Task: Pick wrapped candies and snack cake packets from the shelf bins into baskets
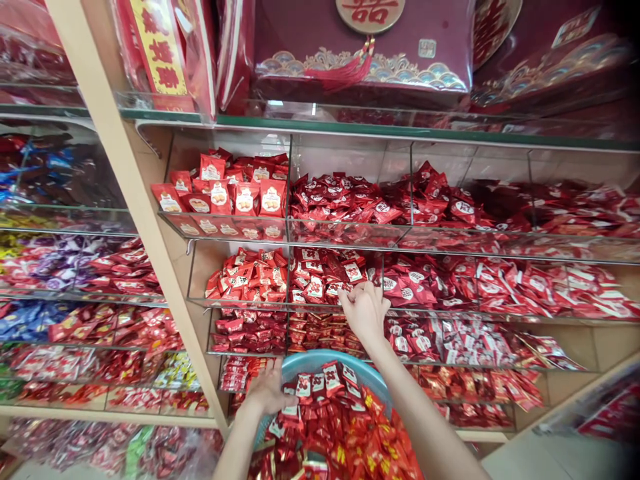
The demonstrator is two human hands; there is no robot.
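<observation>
My right hand (367,312) reaches to the front of a middle shelf compartment, its fingers curled beside small red and white wrapped packets (315,287). Whether a packet is in those fingers is hidden. Below, a blue-green plastic basket (313,359) is heaped with red, orange and white-labelled wrapped sweets (345,427). At the basket's left rim rests my left hand (270,390), fingers stretched upward and thumb apart, lying over the edge of the heap. No packet shows in its grasp.
Clear dividers and front panels (340,308) split the shelves into bins of red packets. Purple-red gift bags (300,40) stand on the glass shelf (400,133) above. A wooden upright (140,220) separates the left bins, which hold blue, purple and yellow sweets (65,260).
</observation>
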